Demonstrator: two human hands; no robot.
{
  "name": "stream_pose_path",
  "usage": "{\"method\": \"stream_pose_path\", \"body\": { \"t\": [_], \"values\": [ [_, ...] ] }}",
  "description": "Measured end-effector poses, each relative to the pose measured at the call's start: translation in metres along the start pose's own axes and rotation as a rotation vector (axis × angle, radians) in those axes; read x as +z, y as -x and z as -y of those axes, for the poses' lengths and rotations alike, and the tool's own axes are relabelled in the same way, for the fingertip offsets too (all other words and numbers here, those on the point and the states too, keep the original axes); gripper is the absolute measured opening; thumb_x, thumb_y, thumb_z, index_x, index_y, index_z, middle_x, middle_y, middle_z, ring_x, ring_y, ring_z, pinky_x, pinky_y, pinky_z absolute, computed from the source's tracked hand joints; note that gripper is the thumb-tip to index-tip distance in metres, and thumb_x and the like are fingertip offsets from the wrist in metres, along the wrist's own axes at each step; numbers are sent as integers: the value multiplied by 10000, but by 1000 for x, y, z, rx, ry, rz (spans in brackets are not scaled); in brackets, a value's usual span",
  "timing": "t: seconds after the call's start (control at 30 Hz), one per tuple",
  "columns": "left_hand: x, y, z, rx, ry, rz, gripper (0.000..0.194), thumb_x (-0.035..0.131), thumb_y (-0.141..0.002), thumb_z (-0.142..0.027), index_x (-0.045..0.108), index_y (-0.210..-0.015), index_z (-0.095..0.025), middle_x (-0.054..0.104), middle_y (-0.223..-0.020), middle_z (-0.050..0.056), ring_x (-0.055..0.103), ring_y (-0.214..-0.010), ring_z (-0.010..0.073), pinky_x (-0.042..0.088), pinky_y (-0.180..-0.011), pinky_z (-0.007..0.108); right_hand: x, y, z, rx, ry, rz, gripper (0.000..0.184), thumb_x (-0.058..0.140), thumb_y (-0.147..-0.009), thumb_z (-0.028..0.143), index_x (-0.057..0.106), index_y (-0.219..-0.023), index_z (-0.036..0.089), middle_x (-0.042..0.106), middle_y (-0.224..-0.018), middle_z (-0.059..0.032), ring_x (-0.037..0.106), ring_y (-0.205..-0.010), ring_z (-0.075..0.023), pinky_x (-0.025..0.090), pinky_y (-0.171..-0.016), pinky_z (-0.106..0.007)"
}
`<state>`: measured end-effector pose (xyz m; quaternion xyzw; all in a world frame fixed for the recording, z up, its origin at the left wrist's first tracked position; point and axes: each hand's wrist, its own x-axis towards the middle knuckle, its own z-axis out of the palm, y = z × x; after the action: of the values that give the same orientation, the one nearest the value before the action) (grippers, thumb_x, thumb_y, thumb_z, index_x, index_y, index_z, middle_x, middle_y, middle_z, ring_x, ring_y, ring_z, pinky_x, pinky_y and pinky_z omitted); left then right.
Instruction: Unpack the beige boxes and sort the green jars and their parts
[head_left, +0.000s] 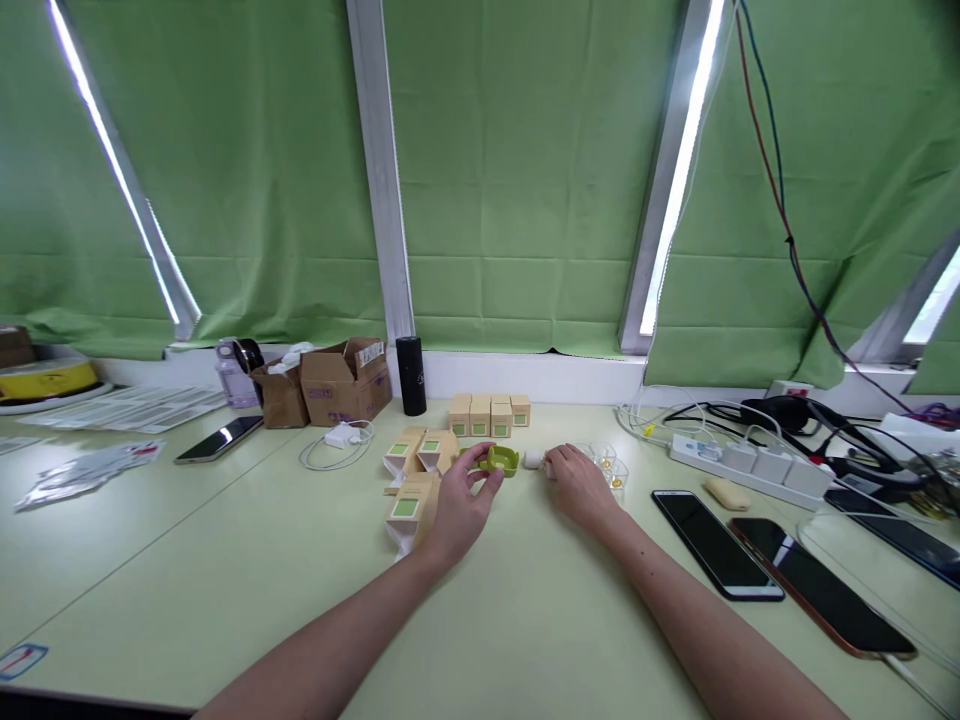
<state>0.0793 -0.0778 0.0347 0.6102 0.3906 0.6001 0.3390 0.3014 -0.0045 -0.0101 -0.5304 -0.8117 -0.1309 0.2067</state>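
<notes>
My left hand [463,505] pinches a small olive-green plastic case [501,460] by its left side; the case looks open at the top. Just to its right, my right hand [581,487] has its fingers closed at a small white cylindrical piece [533,459], whose left end sticks out from them. Behind and beside that hand are small clear plastic cups [616,472] with tiny gold-coloured bits inside. Left of my left hand lie several opened kraft-paper boxes [411,508] with green labels and white paper ends. A group of small closed kraft boxes [481,415] stands farther back.
A black cylinder [411,375] and cardboard boxes [346,382] stand along the back left. A white charger with cable [343,435] lies before them. On the right are phones [716,543], a power strip [750,470] and tangled cables. Another phone [220,440] lies left.
</notes>
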Motion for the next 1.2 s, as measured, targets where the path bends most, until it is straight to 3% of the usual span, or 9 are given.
{"method": "stream_pose_path", "body": {
  "t": [0.5,0.77,1.0,1.2],
  "values": [
    [0,0,-1,5,6,6,408,728,-876,-364,650,-1228,-173,698,-1227,127,672,-1151,259,554,-1014,412,-12,5,1,11,-76,-72,529,487,-625,-94,566,-1067,185,655,-1101,-102,593,-1040,-254,477,-868,-336],
    [-1,1,-4,8,43,23,418,771,-838,-353,638,-1201,-194,675,-1227,116,660,-1164,264,541,-1022,417,-45,8,11,103,-355,-330,459,515,-753,22,544,-1168,218,645,-1168,-101,619,-1072,-285,517,-908,-431],
    [1,3,-7,32,160,54,439,830,-776,-298,622,-1149,-195,671,-1183,110,659,-1142,260,543,-1030,428,-60,29,50,-127,-557,-427,514,562,-828,86,500,-1311,252,637,-1289,-118,594,-1235,-315,518,-1018,-521],
    [3,2,-3,-92,278,118,485,827,-811,-456,596,-1145,-191,755,-1117,129,735,-1049,281,565,-986,466,-55,38,60,-288,-547,-486,556,557,-910,134,432,-1433,273,561,-1442,-121,444,-1442,-334,443,-1130,-625]
  ]
}}
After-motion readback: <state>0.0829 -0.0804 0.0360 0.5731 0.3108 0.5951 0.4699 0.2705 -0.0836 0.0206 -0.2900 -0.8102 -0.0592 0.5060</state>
